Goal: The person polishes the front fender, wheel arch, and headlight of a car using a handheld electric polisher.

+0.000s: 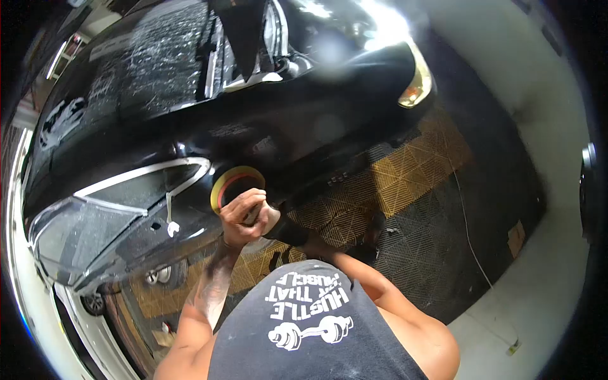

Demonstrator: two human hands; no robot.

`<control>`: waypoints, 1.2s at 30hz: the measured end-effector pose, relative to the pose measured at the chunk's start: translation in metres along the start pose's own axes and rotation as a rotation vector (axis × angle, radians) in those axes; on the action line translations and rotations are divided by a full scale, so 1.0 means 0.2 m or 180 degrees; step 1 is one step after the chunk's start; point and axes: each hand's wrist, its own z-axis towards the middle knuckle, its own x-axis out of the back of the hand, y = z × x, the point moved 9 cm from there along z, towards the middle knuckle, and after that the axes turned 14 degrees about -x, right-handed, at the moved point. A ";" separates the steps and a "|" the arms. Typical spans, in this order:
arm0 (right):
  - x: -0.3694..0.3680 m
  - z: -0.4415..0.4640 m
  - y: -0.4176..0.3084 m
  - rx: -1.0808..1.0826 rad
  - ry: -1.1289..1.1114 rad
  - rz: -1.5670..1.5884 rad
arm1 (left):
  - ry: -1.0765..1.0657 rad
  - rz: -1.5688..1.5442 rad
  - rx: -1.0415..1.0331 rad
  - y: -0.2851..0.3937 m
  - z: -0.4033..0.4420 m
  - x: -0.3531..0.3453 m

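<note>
A polisher with a round yellow pad (220,185) and a red inner ring is against the side of a black car (304,136). My left hand (240,218) is closed over the top of the polisher, its fingers curled. Just beside it, my right hand (272,220) is closed at the polisher's dark body, partly hidden behind the left hand. Something black covers the area between my right hand and forearm. White masking tape (142,178) edges the car's side window, and a short strip of tape (170,215) hangs below it.
Cloudy streaks cover the windshield (158,57). Black and yellow grid tiles (405,171) make up the floor. A thin cable (465,221) runs across the floor to the right, near a pale wall (557,114). A white car (95,335) stands at lower left.
</note>
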 end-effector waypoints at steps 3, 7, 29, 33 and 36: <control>0.14 -0.03 0.15 -0.0066 0.0282 -0.0303 | 0.0032 -0.0137 -0.0072 0.00 0.17 -0.10; 0.64 -0.08 0.34 -0.1005 0.0030 -0.0832 | 0.0215 -0.0431 -0.0180 -0.04 0.43 -0.47; 1.74 -0.28 -0.05 -0.0578 -0.0370 -0.0494 | 0.1270 -0.0598 0.0546 -0.07 0.74 -0.92; 1.44 -0.20 -0.17 -0.0673 -0.0917 -0.1609 | 0.1766 -0.0538 0.0721 -0.07 0.41 -0.42; 1.15 -0.14 -0.44 0.0046 -0.1431 -0.1198 | 0.2178 -0.0389 0.0487 -0.10 0.07 -0.05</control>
